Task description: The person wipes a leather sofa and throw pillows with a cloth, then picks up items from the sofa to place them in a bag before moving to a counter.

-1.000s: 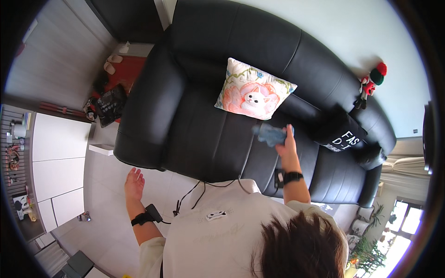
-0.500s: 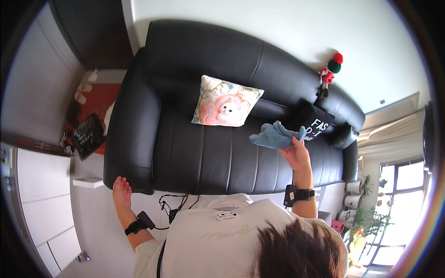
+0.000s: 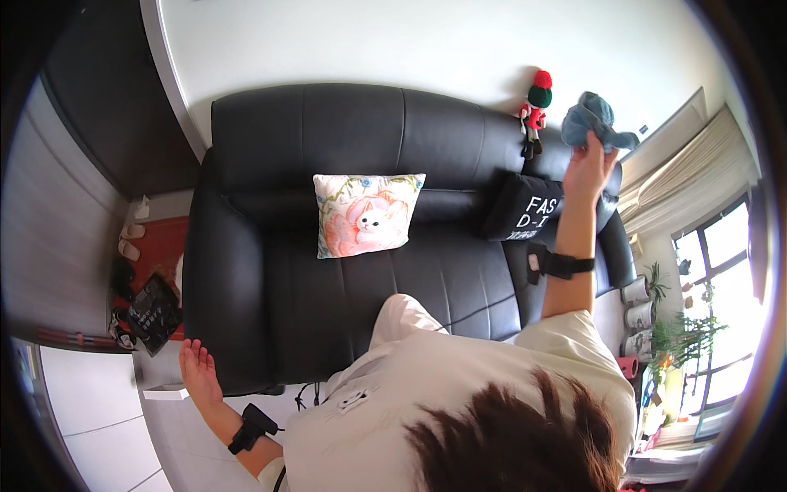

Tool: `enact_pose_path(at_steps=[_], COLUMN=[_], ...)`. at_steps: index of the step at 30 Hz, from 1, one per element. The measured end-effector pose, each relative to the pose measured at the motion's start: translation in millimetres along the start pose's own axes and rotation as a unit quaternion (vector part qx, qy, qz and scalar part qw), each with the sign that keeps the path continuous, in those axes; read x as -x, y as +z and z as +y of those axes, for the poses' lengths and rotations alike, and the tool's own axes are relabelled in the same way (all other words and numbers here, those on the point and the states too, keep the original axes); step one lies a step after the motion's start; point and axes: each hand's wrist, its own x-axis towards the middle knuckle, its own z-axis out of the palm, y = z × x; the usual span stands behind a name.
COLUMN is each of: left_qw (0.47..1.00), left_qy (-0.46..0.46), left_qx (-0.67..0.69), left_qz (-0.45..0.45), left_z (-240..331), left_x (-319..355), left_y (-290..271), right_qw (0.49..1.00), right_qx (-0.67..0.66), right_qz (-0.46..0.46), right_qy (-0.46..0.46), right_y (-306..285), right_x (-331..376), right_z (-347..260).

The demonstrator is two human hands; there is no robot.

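Note:
A crumpled blue cloth (image 3: 587, 116) is gripped in my right hand (image 3: 587, 174), with the arm stretched out to the far right. Cloth and hand show over the right end of the black leather sofa (image 3: 352, 135), beside a small doll (image 3: 534, 116) in a red and green hat on top of the backrest. I cannot tell if the cloth touches the leather. My left hand (image 3: 199, 373) holds nothing, its fingers extended, beside the front of the sofa's left armrest (image 3: 223, 320).
A cat-print cushion (image 3: 369, 215) leans in the middle of the sofa, a black lettered cushion (image 3: 529, 209) at the right. Potted plants (image 3: 639, 316) stand by the window. A black bag (image 3: 153, 314) lies on the red mat at the left. A cable crosses the seat.
My right hand has carried the cloth from above the seat up and right toward the backrest's end. My body has moved nearer, one knee now overlapping the seat. The left hand stays empty.

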Motion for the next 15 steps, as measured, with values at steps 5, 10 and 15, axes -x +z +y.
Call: enact_pose_path(at_steps=[5, 10, 15], left_qw=[0.997, 0.989, 0.985], left_qy=[0.004, 0.014, 0.017], left_qx=[0.009, -0.016, -0.021], left_qz=[0.071, 0.149, 0.172], left_z=[-17, -50, -86], left_x=[39, 62, 51], left_y=[14, 39, 80], right_qw=[0.991, 0.967, 0.985], right_qx=[-0.072, -0.122, 0.017], right_qz=[0.019, -0.007, 0.042], right_qy=[0.112, 0.223, 0.164], right_y=[44, 40, 22], right_x=[21, 17, -16], right_z=[111, 237, 310])
